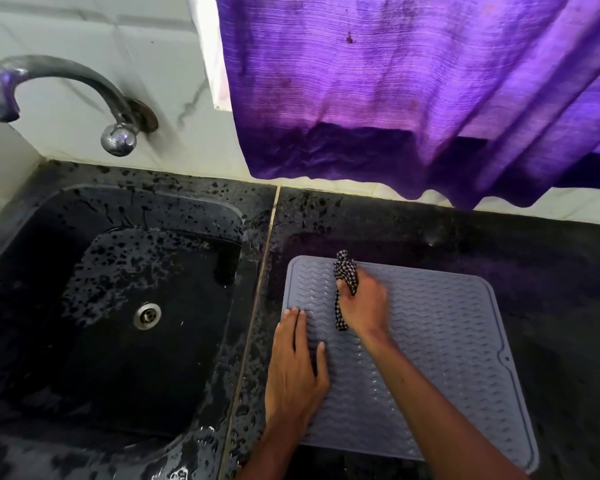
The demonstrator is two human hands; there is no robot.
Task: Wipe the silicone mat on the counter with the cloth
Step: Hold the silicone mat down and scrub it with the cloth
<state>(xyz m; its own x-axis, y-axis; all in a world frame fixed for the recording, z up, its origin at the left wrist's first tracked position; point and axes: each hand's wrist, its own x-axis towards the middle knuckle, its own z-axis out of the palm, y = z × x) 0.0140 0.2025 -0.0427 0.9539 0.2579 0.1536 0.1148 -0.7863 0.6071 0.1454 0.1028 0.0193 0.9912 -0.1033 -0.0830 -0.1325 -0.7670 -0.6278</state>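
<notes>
Checked cloth (345, 282) in right hand (366, 306)

My right grip (364, 306) is blurred, and its curled fingers hide the middle of the black-and-white checked cloth (346, 271). My left grip (297, 372) and both forearms cover parts of the grey ribbed silicone mat (447, 323). The hanging purple fabric curtain (413, 98) runs off the top and right edges.

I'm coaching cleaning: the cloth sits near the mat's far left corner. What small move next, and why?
Probably sweep the cloth rightward: the right hand grips it at the far left of the mat, the left hand presses the left edge, and the right side lies open.
</notes>
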